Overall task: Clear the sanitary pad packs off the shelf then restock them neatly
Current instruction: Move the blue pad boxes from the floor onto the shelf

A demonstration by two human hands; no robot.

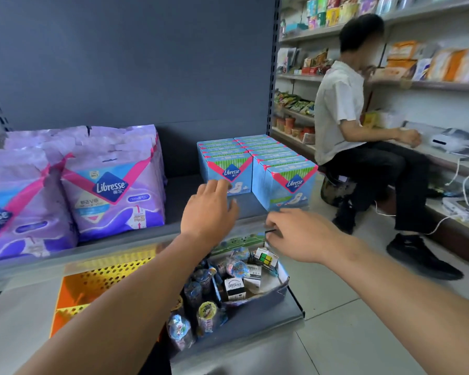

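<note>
Head view showed us reaching with both hands toward the blue packs (257,169), which stood in two tidy rows at the right end of the shelf (179,196), front faces toward us. Our left hand (210,208) was spread, fingers fairly straight, its fingertips at or just in front of the lower face of the left row; whether they touched it we could not tell. Our right hand (299,234) hovered lower, just before the shelf's front edge and below the right row, fingers loosely extended and holding nothing.

At the left end of the same shelf stood the purple packs (114,185), soft, crinkled bags leaning in a bunch, well apart from the blue ones.

We judged the blue packs to be light and fairly stiff, boxy in shape, with a glossy film that might slip. Squeezing a whole row between two flat palms, one at the front face and one at the back, seemed the sound grip. The purple bags looked soft and yielding, so we judged they would sag; taking them by the body, not the thin top seam, seemed wiser.
</note>
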